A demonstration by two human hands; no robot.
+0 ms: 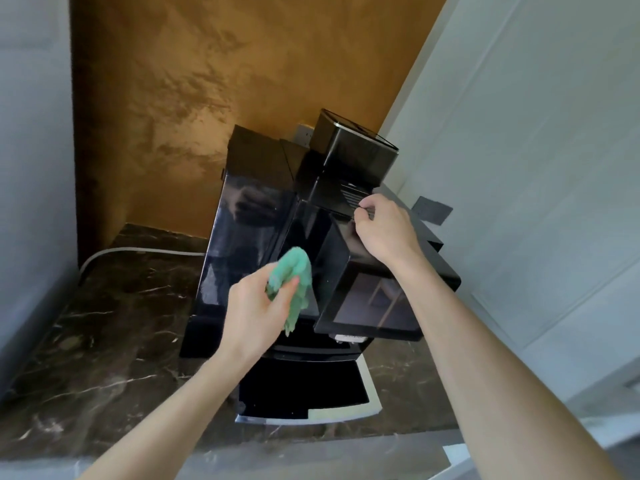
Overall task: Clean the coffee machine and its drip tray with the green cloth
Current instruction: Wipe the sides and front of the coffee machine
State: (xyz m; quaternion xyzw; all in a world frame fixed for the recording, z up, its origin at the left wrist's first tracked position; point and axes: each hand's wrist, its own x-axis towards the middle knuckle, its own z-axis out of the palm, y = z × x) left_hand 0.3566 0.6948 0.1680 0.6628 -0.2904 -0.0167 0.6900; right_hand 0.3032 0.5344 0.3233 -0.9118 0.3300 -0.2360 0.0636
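A glossy black coffee machine (249, 216) stands on a dark marble counter, seen from above. Its black drip tray (301, 386) sticks out at the front, towards me. My left hand (256, 310) grips a crumpled green cloth (294, 282) and holds it against the machine's top front, just left of the tilted screen panel (374, 306). My right hand (384, 230) rests on the machine's top right, with its curled fingers at the edge of a ribbed panel (353, 195). What those fingers hold, if anything, is hidden.
The dark marble counter (104, 327) stretches left of the machine, with a white cable (138, 251) along the ochre back wall. A black bean hopper (356, 147) rises at the machine's rear. Grey cabinet fronts (536, 168) stand close on the right.
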